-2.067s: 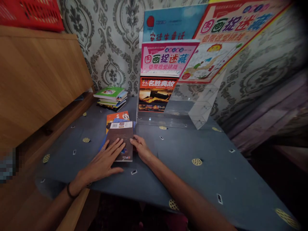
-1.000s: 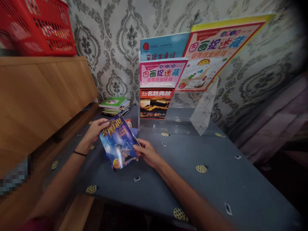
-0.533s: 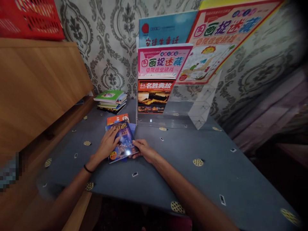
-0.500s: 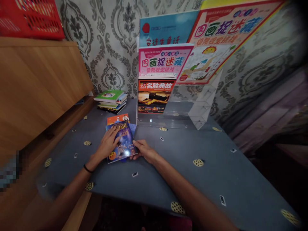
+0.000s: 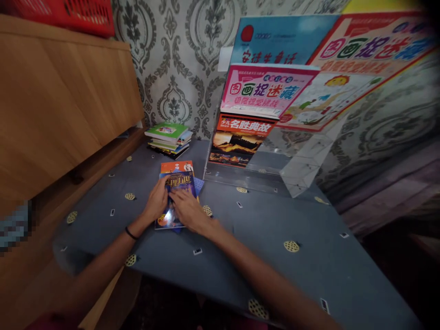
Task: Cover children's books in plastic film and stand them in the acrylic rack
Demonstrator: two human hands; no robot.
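Note:
A blue book point(image 5: 182, 178) with gold lettering lies on top of an orange-topped book point(image 5: 172, 167) on the table. My left hand point(image 5: 156, 201) is at the left edge of the blue book, thumb over the cover and fingers along its side, gripping it. Flat across the cover rests my right hand point(image 5: 189, 208), fingers stretched out toward the left thumb and holding nothing. Both hands hide much of the cover's middle. A blue corner point(image 5: 198, 184) of another item sticks out beneath on the right.
Behind the hands is a stack of books point(image 5: 168, 137) with a green one on top. To the right, a clear acrylic rack point(image 5: 299, 176) displays several books, including a pink one point(image 5: 268, 91). A wooden cabinet point(image 5: 68, 91) with a red basket point(image 5: 79, 16) borders the left.
My left hand has slid from the cover to the book's left edge. My right hand has moved from the right edge onto the cover. The view has shifted left.

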